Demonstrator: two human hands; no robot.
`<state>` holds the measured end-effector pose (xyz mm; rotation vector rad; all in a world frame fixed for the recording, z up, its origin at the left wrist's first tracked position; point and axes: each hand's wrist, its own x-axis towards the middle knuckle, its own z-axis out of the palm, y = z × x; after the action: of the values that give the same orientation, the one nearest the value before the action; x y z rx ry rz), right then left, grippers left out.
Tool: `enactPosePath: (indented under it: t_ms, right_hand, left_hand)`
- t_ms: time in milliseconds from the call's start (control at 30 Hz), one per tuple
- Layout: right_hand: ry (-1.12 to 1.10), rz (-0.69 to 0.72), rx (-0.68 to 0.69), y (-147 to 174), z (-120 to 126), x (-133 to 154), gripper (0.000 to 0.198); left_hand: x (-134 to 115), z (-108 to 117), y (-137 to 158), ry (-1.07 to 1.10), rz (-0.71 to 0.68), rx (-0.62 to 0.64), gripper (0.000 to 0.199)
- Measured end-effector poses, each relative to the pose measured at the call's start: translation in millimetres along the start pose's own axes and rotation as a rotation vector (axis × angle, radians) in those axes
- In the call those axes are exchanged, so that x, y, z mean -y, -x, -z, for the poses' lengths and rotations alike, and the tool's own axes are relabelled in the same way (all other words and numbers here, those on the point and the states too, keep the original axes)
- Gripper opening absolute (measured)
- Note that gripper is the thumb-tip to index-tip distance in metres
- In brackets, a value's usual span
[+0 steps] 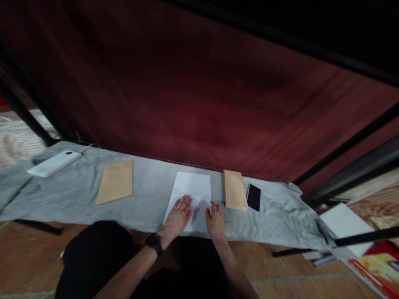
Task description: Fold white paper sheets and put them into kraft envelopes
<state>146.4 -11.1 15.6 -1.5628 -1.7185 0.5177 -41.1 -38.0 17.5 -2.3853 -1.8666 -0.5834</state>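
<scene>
A white sheet of paper [196, 182] lies on the grey cloth in front of me, with a faint crease line across its middle. My left hand [178, 214] rests flat on the paper's left half, fingers stretched out, and a dark watch is on that wrist. At the paper's right edge is my right hand [215, 218], its fingers slightly bent and the thumb apart from them, touching the edge. To the right lies a stack of brown envelopes [235, 189]. Over on the left, a single brown envelope [115, 182] lies flat.
A grey cloth [149, 187] covers the narrow bench. A phone [254, 197] lies beside the stacked envelopes. A white power bank-like device [54, 163] with a cable is at far left. Dark red fabric [199, 104] hangs behind, between black metal bars [349, 143].
</scene>
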Motion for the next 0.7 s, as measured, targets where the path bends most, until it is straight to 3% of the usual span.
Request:
enactPosePath:
  t_ms: [100,200,333,567,700]
  right_hand:
    - [0.079,0.257,0.098,-9.9,-22.7,21.1,0.046]
    - [0.143,0.346,0.160,-28.8,-47.4,34.7,0.050]
    - [0.300,0.347,0.170,-46.4,-63.7,26.4,0.047]
    - [0.439,0.267,0.028,-44.5,-50.1,-17.0,0.055]
    - [0.442,0.188,-0.023,-53.0,-52.8,-11.7,0.057]
  left_hand:
    - [3.9,-14.3,-21.8,-0.024,-0.050,0.068,0.052]
    - [6.2,-24.9,-45.0,-0.033,-0.064,0.118,0.056]
    - [26.0,-27.2,-55.4,-0.034,-0.031,0.138,0.055]
    - [88.1,-6.2,-19.2,-0.119,0.176,0.056,0.060]
    - [88.0,-1.4,-37.1,-0.117,0.197,0.005,0.063]
